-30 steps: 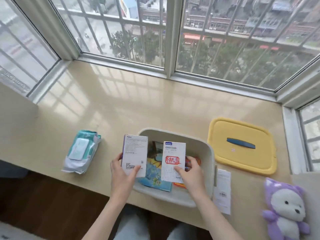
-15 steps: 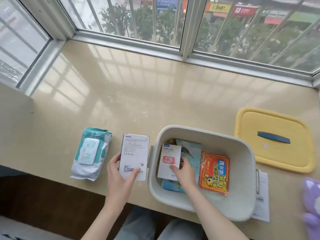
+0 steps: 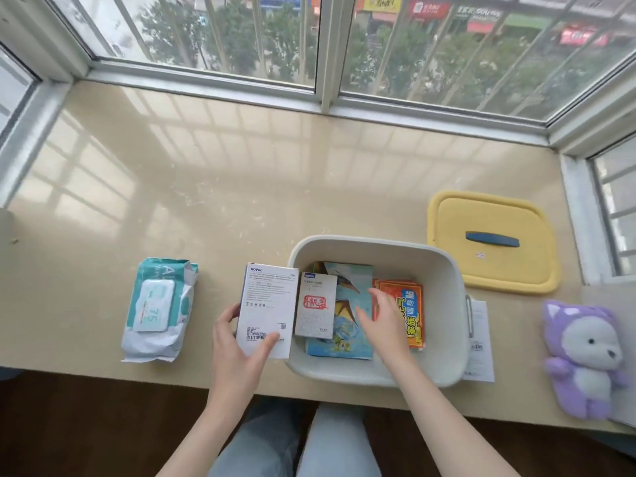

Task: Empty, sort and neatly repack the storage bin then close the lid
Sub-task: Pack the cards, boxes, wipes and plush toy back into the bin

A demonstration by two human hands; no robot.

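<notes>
Beside the bin [image 3: 378, 241], the white box [image 3: 268, 304] points toward the window [image 3: 481, 46].

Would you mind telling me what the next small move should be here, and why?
Probably lower the right hand onto the orange packet and lift it out: that hand hovers open over it, the bin also holds a small box and a booklet, and the left hand is busy gripping the large white box beside the bin.
</notes>
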